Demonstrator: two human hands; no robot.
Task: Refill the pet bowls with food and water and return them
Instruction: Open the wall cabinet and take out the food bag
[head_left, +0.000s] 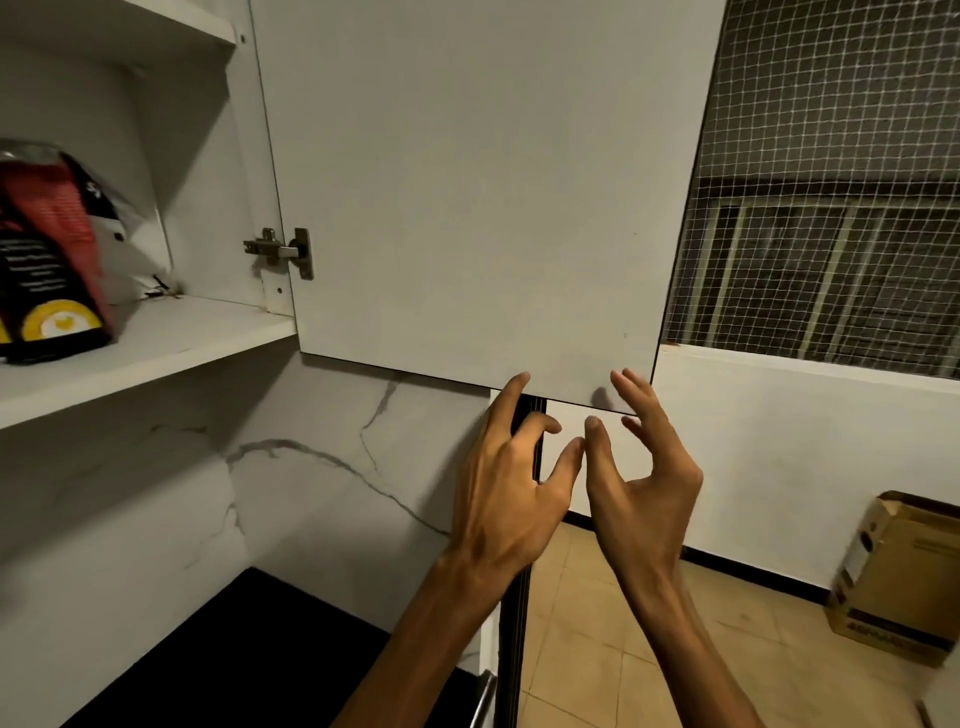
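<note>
Both hands are up at the bottom edge of the open door (467, 197). The left hand (511, 488) and right hand (641, 467) are spread and hold nothing. The food bag (49, 249) sits on the shelf (171, 338). No bowls show, so filling is probably still to do.

I see a red and black pet food bag (49, 249) standing upright on the lower shelf (171, 338) of the open white cupboard, far left. It carries a yellow round emblem low down and a crumpled, shiny top.
</note>
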